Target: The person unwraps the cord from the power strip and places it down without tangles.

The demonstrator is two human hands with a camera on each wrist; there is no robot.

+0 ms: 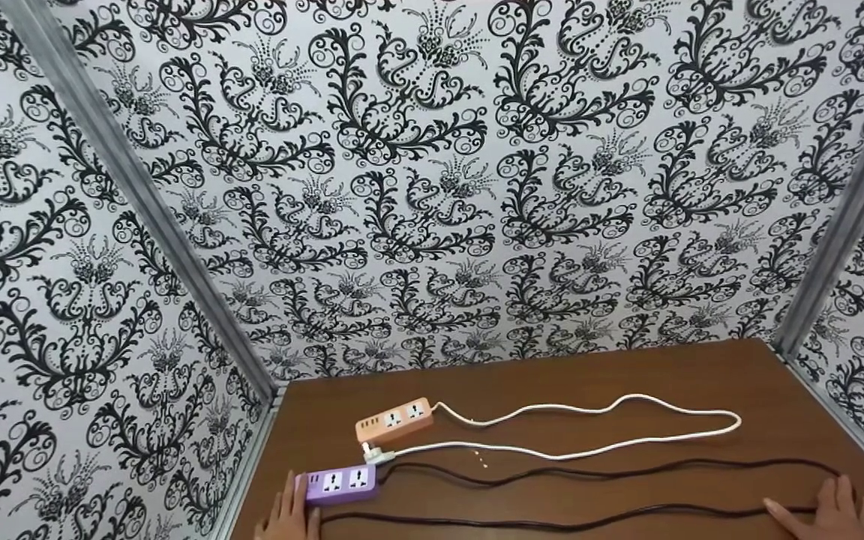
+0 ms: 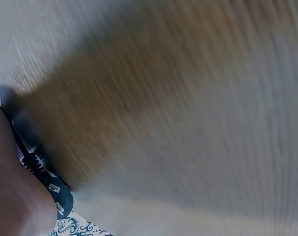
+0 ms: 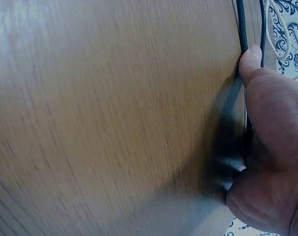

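Observation:
A purple power strip (image 1: 338, 484) with white sockets lies at the front left of the brown table. My left hand (image 1: 286, 517) touches its left end with extended fingers, the thumb beside the near run of a black cord. In the left wrist view a black plug (image 2: 63, 196) shows by that hand (image 2: 16, 182). The black cord (image 1: 552, 475) runs from the strip in a long loop to the right. At the loop's right end my right hand (image 1: 841, 514) rests with spread fingers. Its thumb touches the cord (image 3: 242, 24) in the right wrist view.
Behind the purple strip lies an orange power strip (image 1: 394, 421). Its white cord (image 1: 574, 409) loops right and comes back to a white plug (image 1: 378, 453). Patterned walls (image 1: 432, 225) and metal posts (image 1: 199, 285) enclose the brown table (image 1: 627, 375).

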